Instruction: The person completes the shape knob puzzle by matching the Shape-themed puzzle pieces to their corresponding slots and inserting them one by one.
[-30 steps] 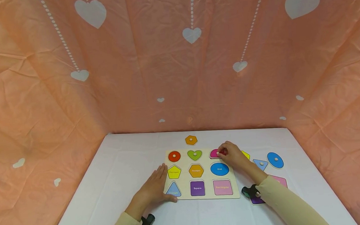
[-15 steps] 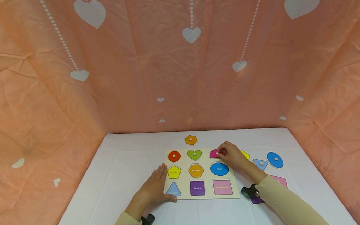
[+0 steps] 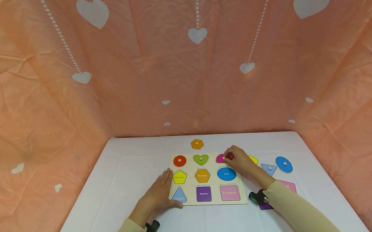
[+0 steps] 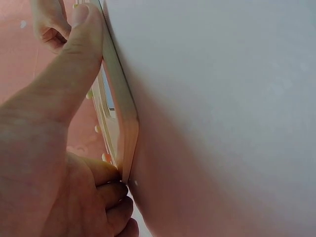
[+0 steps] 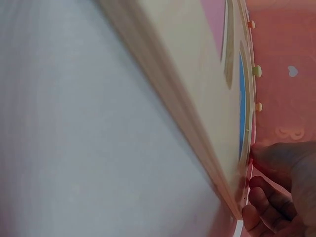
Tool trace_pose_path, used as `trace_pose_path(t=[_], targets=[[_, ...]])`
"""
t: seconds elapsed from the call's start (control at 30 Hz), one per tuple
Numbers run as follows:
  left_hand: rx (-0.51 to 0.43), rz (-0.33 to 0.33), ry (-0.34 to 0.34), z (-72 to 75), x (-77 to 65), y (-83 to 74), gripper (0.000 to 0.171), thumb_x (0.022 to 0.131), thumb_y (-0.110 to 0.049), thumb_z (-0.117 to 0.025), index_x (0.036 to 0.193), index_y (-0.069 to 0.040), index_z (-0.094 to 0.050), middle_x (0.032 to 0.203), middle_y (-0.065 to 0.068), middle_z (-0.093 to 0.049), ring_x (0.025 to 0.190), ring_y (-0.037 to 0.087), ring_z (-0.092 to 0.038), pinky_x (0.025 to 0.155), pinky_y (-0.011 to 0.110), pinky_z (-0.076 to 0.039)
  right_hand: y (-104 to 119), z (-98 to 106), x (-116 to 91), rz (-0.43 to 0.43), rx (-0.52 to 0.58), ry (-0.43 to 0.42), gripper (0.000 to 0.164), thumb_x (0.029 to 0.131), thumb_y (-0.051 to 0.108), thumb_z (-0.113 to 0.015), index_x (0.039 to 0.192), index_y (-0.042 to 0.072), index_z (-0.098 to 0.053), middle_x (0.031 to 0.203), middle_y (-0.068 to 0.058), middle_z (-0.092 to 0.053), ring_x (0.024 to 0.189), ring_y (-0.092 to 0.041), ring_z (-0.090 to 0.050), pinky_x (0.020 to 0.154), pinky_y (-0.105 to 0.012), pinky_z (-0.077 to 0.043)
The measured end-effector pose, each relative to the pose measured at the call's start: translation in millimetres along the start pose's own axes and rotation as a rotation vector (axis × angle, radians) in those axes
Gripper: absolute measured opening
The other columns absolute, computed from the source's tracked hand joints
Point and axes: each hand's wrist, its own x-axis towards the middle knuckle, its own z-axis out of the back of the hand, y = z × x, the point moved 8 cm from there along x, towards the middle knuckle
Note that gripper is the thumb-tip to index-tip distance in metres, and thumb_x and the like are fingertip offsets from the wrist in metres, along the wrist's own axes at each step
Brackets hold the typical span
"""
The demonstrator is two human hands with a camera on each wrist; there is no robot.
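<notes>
A cream wooden shape-puzzle board (image 3: 189, 185) lies on the white table. Along its left edge rest the straight fingers of my left hand (image 3: 157, 194), with the thumb at the lower left corner. At the board's upper right, my right hand (image 3: 240, 161) pinches the knob of a magenta puzzle piece (image 3: 220, 159), partly hidden by the fingers. In the right wrist view, the thumb and fingertips are right at the board's corner. A red circle piece (image 3: 180, 161) and a green heart piece (image 3: 201, 160) sit in the top row.
An orange hexagon piece (image 3: 197, 144) lies behind the board. On the right are a blue oval (image 3: 284, 164), a light blue triangle (image 3: 269, 169), a yellow piece (image 3: 254, 159), a pink piece (image 3: 288, 186) and a purple piece (image 3: 265, 206), some partly under the right arm.
</notes>
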Motion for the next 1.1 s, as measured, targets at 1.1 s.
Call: trace_pose_path(t=[1.1], targets=[[0.023, -0.015, -0.007, -1.3, 0.1, 3.2, 0.136, 0.072, -0.06, -0.095, 0.167, 0.007, -0.023, 0.176, 0.024, -0.022, 0.164, 0.036, -0.022, 0.134, 0.05, -0.022, -9, 35, -14, 0.074, 0.002, -0.094, 0.012, 0.096, 0.007, -0.079, 0.105, 0.0, -0.075, 0.095, -0.008, -0.064, 0.088, -0.023, -0.06, 0.082, -0.036, -0.059]])
